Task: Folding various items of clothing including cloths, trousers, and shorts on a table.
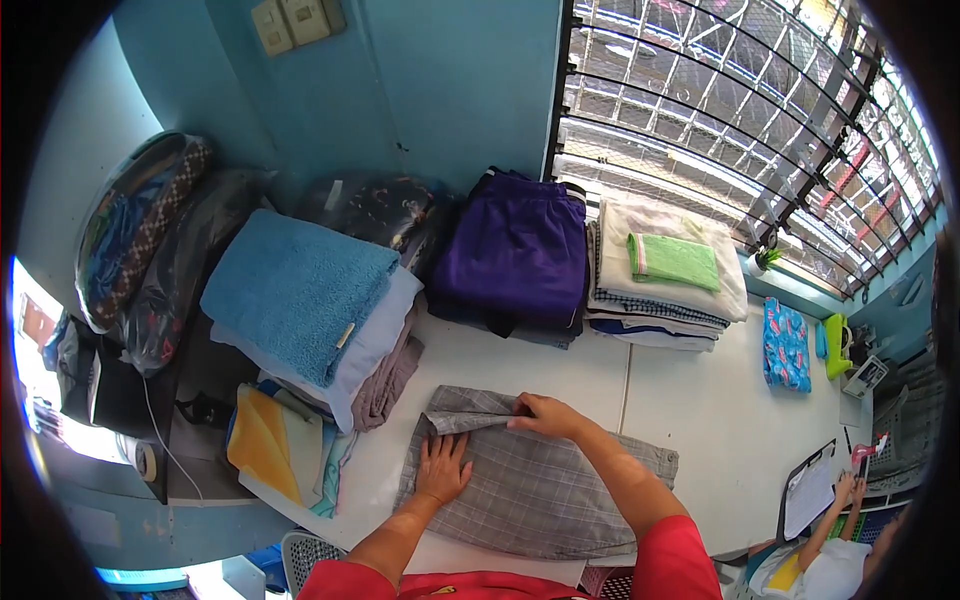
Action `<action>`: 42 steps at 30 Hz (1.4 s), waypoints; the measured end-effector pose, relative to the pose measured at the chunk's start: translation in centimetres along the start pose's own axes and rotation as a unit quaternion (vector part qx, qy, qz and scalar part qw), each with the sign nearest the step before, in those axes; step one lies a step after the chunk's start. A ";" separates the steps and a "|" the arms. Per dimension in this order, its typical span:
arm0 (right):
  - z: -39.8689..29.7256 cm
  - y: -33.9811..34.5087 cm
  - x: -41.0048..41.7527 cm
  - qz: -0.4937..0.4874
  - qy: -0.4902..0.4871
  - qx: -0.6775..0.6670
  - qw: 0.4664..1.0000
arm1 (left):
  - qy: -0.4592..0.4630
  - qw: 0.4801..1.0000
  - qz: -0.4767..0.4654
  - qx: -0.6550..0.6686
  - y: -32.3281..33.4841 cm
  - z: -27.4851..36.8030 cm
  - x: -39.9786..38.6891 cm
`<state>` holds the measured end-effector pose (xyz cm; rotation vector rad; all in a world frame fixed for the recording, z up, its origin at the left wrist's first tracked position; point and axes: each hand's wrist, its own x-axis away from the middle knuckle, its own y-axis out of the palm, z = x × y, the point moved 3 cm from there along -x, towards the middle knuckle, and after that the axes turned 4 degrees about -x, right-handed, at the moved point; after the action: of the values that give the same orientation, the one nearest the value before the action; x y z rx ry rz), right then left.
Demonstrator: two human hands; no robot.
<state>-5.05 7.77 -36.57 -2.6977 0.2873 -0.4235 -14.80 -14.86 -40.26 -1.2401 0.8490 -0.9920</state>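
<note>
A grey plaid garment (547, 487), probably shorts or trousers, lies spread on the white table before me, with a buttoned corner at its right end. My left hand (444, 469) rests flat on its left part, fingers slightly apart. With bent fingers, my right hand (551, 416) grips the far edge, where a flap of cloth (472, 421) is turned over towards me. The tips of the right fingers are partly hidden in the fabric.
Folded stacks stand around: one topped by a blue towel (300, 285), one by purple shorts (517, 247), one by a green cloth (675, 261). A blue patterned packet (787, 345) and a clipboard (808, 491) lie right, near another person's hands (851, 484). A barred window (712, 112) is behind.
</note>
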 end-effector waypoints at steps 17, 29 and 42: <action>1.4 -4.1 1.4 0.102 0.108 0.046 0.988 | 0.004 0.999 0.027 0.023 -0.2 0.0 0.0; 4.2 -0.6 18.8 0.506 0.131 0.203 0.828 | 0.097 0.992 0.039 0.067 -2.0 2.4 -1.2; 10.7 0.3 27.4 0.489 0.249 0.203 0.811 | -0.049 0.997 -0.025 0.046 -0.3 -4.0 -8.9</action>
<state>24.00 4.21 -39.18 -1.6492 1.4463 -0.7246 -21.74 -7.96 -40.65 -1.2255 0.6917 -0.9905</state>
